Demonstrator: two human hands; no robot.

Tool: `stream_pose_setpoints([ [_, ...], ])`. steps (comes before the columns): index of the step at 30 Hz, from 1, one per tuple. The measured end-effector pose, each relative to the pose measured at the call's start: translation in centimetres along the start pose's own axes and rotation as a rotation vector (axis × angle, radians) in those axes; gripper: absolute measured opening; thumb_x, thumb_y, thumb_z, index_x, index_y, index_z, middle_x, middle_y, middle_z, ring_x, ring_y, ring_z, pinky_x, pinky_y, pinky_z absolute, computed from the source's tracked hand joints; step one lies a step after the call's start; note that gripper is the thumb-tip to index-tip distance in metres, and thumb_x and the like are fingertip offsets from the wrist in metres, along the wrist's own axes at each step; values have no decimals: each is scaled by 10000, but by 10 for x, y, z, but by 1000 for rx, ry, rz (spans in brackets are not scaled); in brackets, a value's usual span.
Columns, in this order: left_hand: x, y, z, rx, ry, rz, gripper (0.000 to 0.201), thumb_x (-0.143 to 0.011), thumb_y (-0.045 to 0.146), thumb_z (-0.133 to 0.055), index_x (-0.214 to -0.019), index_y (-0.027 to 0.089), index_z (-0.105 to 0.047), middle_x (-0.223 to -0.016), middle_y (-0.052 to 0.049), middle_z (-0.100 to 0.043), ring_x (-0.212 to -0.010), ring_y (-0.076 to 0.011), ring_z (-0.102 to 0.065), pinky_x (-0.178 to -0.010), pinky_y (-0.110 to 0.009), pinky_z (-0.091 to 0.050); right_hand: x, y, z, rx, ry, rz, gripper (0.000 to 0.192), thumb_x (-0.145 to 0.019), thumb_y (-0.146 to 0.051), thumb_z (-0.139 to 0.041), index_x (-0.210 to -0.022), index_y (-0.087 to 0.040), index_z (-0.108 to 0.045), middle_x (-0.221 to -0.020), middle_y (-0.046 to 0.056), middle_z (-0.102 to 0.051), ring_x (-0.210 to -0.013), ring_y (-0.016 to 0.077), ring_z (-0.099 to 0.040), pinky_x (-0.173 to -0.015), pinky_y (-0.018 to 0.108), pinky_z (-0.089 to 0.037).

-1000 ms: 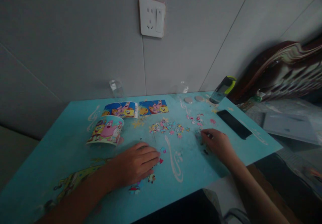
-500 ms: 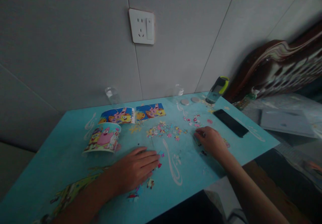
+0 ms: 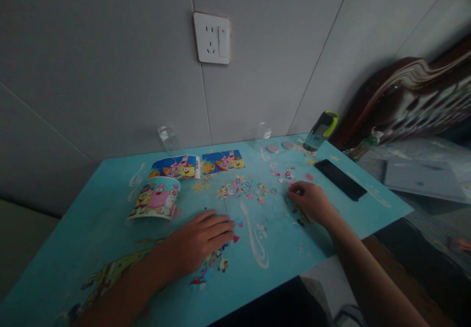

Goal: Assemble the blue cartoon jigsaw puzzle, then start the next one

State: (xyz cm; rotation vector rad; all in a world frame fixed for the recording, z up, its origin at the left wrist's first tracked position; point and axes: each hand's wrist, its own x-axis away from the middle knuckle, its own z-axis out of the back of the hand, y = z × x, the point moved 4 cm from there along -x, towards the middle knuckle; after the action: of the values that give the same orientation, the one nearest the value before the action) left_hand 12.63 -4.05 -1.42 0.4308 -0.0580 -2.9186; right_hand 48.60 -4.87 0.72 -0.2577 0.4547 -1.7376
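My left hand (image 3: 200, 238) lies palm down over the blue table, its fingers stretched out. Small colourful puzzle pieces (image 3: 222, 264) are scattered beside and partly beneath it. My right hand (image 3: 311, 202) is bent, with thumb and forefinger drawn together at the tabletop. Whatever sits between those fingertips is hidden. Dark and yellowish puzzle pieces (image 3: 300, 215) lie just under this hand. Between the two hands, farther back, spreads a loose group of puzzle pieces (image 3: 241, 188), and a smaller pink-and-white group (image 3: 282, 174) is beyond my right hand.
A curled cartoon sheet (image 3: 159, 199) stands at the left, with two cartoon cards (image 3: 176, 167) behind. Clear containers (image 3: 169, 138) stand along the wall, near two round lids (image 3: 273, 148). To the right are a dark bottle (image 3: 317, 133) and a black phone (image 3: 340, 179).
My left hand has shifted slightly, uncovering more pieces below it. More pieces also show under my right hand, whose fingers have moved a little. The whole view has slid slightly.
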Motion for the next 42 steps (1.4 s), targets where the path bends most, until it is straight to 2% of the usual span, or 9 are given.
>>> stream_pose_setpoints([
  [5,1,-2,0,-16,-6,5,393,-1041,123,-423,-1384,231,-580,-1465,-39,-581,-1351,-231,-510,-1175,-475,-354,25,-45,-7,-130,-85,110,149,-911,-298,-612,-930,-224,-740,-806,12,-737,-709,168,-661,-684,294,-475],
  [9,0,-2,0,-25,9,-15,360,-1042,131,-444,-1351,223,-604,-1440,-60,-596,-1330,-234,-528,-1155,-485,-389,57,-93,-26,-309,-303,292,147,-906,-186,-621,-933,-235,-758,-879,3,-751,-762,149,-670,-727,276,-494],
  [13,1,-2,1,-26,9,-10,381,-1035,120,-454,-1373,229,-590,-1436,-70,-597,-1332,-229,-529,-1154,-480,-403,70,-114,-34,-344,-293,446,151,-939,-178,-616,-961,-233,-755,-942,22,-748,-913,170,-676,-869,308,-508],
  [17,1,-2,0,-46,-18,-11,371,-1043,133,-443,-1373,228,-585,-1448,-69,-586,-1340,-232,-519,-1152,-482,-407,59,-91,-28,-254,-191,436,161,-969,-214,-582,-1001,-236,-738,-1008,37,-742,-979,192,-666,-917,353,-512],
  [19,1,-2,-1,-49,-11,-12,372,-1042,129,-438,-1366,230,-590,-1449,-68,-584,-1347,-233,-512,-1149,-480,-411,44,-65,-20,-174,-100,385,172,-969,-244,-575,-1025,-239,-738,-1034,48,-744,-980,209,-672,-928,383,-521],
  [22,0,-2,0,-34,11,-14,394,-1029,105,-441,-1369,236,-593,-1440,-72,-590,-1351,-224,-511,-1159,-468,-406,16,-19,-7,107,119,229,227,-971,-262,-547,-1068,-230,-750,-1105,86,-724,-1027,240,-661,-974,409,-510],
  [26,-1,-2,2,-24,1,1,405,-1035,116,-427,-1396,227,-574,-1444,-86,-584,-1351,-235,-511,-1156,-483,-409,-11,21,-2,214,209,147,306,-967,-314,-546,-1148,-193,-760,-1243,165,-659,-1141,326,-597,-1061,515,-434],
  [30,-1,-2,4,-16,12,17,407,-1031,118,-440,-1401,227,-571,-1435,-83,-592,-1348,-229,-515,-1158,-475,-412,-18,34,-5,235,216,124,312,-972,-344,-548,-1126,-195,-774,-1240,168,-658,-1135,332,-592,-1046,514,-439],
  [42,0,-2,5,-7,21,15,397,-1034,118,-446,-1395,229,-570,-1435,-74,-592,-1352,-221,-514,-1158,-456,-407,-33,43,1,159,163,87,232,-912,-379,-668,-1050,-239,-791,-1196,126,-716,-1094,307,-666,-979,465,-484],
])
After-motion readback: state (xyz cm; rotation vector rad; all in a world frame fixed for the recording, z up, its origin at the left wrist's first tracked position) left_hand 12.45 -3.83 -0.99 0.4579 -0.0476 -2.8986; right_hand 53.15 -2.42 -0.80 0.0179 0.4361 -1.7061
